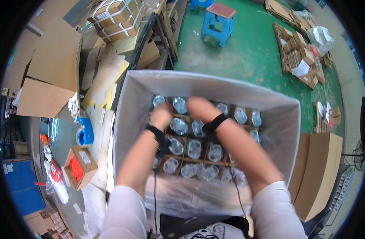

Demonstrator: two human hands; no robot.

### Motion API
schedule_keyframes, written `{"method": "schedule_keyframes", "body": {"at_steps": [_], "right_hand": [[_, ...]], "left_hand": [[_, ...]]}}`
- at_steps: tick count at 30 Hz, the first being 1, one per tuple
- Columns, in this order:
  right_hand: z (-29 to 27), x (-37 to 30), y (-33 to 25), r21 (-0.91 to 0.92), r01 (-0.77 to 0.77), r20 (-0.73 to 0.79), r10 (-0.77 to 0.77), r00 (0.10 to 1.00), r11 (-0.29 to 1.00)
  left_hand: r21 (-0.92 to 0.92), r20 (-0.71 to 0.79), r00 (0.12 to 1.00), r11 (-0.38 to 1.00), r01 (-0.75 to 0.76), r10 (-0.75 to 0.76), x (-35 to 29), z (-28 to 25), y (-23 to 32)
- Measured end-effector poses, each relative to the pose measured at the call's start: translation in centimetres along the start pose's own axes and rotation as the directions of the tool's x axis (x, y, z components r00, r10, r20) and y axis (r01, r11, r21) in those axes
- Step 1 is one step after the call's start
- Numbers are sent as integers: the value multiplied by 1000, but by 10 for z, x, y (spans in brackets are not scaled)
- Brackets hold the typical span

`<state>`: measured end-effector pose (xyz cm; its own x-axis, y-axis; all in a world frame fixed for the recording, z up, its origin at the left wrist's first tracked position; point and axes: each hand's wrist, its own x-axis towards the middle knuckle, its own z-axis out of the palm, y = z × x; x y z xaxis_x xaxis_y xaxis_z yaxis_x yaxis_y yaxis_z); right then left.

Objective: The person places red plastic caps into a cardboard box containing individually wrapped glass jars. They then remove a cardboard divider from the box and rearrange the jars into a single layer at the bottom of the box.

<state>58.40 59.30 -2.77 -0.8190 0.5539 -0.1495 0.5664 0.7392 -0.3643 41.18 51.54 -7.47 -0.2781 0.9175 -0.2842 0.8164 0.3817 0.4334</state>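
Both my arms reach down into a large carton lined with clear plastic film. Inside, a cardboard divider grid holds rows of clear, glass-like pieces, one to a cell in most places. My left hand is over the far left cells, beside a clear piece. My right hand is over the far row, touching or close to another clear piece. Motion blur smears both hands, and their fingers are hidden, so any grip cannot be made out. Black bands with cords circle both wrists.
On the left, a workbench carries a blue tape dispenser, a small box with red contents and an open carton. Flattened cardboard stands at the right. Beyond are a blue stool and a loaded pallet.
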Motion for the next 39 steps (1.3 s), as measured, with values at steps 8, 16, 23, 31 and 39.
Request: {"method": "schedule_keyframes", "body": {"at_steps": [8, 16, 23, 31, 39], "right_hand": [[117, 79, -5, -204, -223, -149, 195, 969, 953], [80, 33, -5, 287, -282, -143, 332, 932, 916], [49, 18, -10, 732, -398, 65, 524, 849, 554], [120, 39, -5, 375, -406, -201, 500, 842, 834], [79, -6, -2, 505, -544, -300, 727, 617, 670]], "left_hand": [[201, -220, 972, 979, -42, 87, 16, 51, -11], [65, -212, 967, 989, -133, 144, 21, 42, -20], [-337, -234, 972, 940, -52, -30, -1, 44, -49], [-214, -275, 960, 971, -110, 48, 3, 16, -23], [-528, -118, 986, 849, 38, -117, 11, 23, -28]]}}
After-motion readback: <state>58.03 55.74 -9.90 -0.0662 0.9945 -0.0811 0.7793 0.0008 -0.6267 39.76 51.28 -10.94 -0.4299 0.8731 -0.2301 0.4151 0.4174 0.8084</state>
